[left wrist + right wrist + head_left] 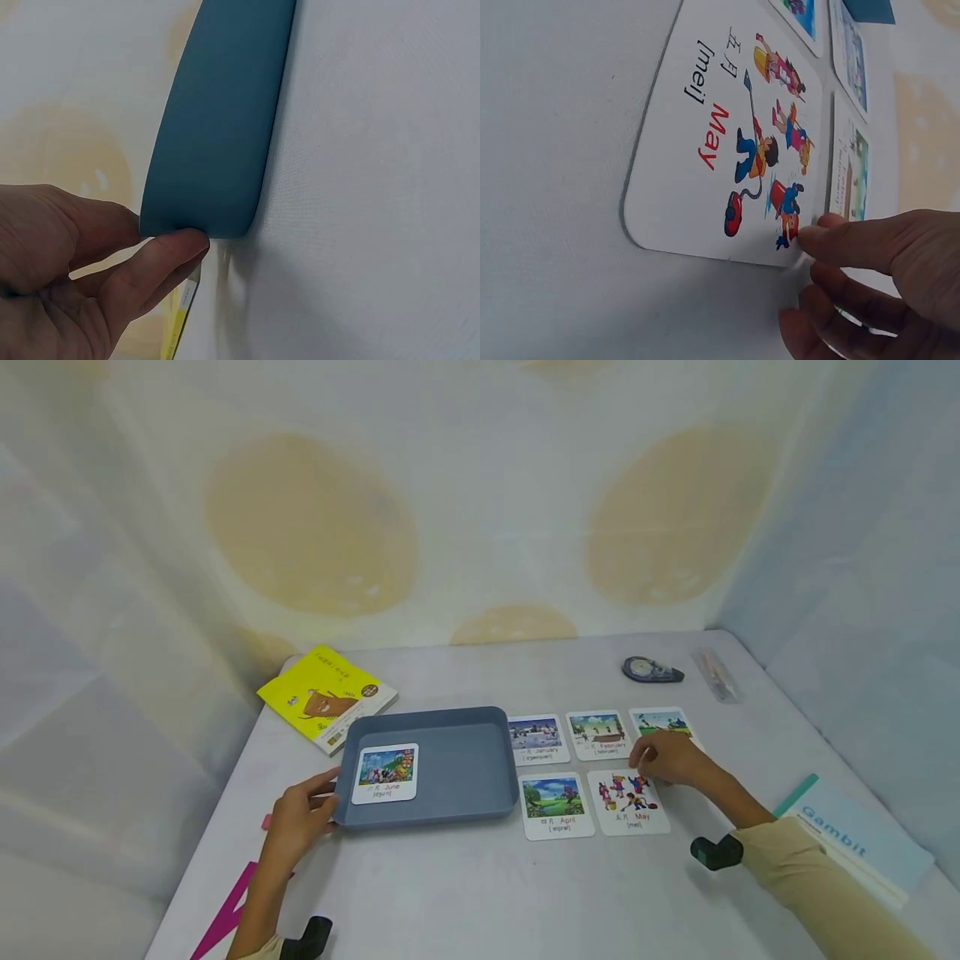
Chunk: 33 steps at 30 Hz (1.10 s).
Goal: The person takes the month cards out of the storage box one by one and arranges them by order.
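My left hand (295, 821) grips the left edge of a blue-grey tray (468, 768); in the left wrist view thumb and fingers pinch the rim of the tray (217, 127). Inside the tray, toward its left side, lies a June picture card (386, 773). My right hand (675, 758) pinches the upper right corner of the May card (628, 803), its thumb over the printed side in the right wrist view. Left of that is the April card (557, 807). Behind are the January card (537, 740), the February card (598, 736) and another card (662, 721), partly covered by the right hand.
A yellow book (326, 693) lies behind the tray's left corner. Correction tape (652, 670) and a small clear packet (717, 675) are at the back right. A light blue "Gambit" book (855, 839) sits near the right edge, a magenta triangular piece (225, 918) at the front left.
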Each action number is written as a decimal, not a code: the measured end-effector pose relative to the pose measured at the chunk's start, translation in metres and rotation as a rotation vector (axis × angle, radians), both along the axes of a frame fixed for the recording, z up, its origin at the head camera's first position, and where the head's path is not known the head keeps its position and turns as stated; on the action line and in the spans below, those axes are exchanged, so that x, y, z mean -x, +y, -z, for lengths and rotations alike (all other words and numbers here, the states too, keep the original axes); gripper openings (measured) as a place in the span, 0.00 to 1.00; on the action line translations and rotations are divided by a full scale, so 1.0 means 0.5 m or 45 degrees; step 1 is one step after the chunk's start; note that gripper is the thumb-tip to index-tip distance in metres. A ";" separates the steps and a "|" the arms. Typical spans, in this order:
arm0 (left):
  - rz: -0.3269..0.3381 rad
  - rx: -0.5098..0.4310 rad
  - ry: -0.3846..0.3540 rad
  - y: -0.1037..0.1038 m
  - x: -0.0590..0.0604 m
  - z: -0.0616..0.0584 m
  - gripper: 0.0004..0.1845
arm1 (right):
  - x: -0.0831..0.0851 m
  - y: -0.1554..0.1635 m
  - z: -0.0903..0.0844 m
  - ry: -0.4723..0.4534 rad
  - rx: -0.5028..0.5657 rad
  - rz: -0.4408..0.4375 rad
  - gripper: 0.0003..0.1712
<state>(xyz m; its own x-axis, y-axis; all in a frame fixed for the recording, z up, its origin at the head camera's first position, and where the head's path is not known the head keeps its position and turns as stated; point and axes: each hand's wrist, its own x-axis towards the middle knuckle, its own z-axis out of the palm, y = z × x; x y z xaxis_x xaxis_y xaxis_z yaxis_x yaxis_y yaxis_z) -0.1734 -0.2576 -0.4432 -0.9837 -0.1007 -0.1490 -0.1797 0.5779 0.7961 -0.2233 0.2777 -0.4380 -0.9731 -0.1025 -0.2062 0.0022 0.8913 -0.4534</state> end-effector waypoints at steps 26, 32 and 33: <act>-0.027 -0.016 0.048 0.001 0.002 0.010 0.26 | 0.125 -0.445 -0.070 0.418 0.243 -0.543 0.06; -0.052 -0.037 0.030 0.003 0.003 0.008 0.26 | 0.151 -0.531 -0.047 0.325 0.258 -0.536 0.09; -0.057 -0.042 0.023 0.004 0.004 0.009 0.26 | 0.154 -0.544 -0.042 0.302 0.253 -0.531 0.10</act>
<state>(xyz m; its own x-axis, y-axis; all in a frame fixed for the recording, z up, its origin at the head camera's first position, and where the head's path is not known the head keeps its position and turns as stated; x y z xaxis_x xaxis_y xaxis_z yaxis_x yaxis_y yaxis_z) -0.1754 -0.2556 -0.4478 -0.9809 -0.1397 -0.1355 -0.1903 0.5427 0.8181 -0.3005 0.0059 -0.4172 -0.8589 -0.5063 0.0776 -0.4581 0.6914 -0.5587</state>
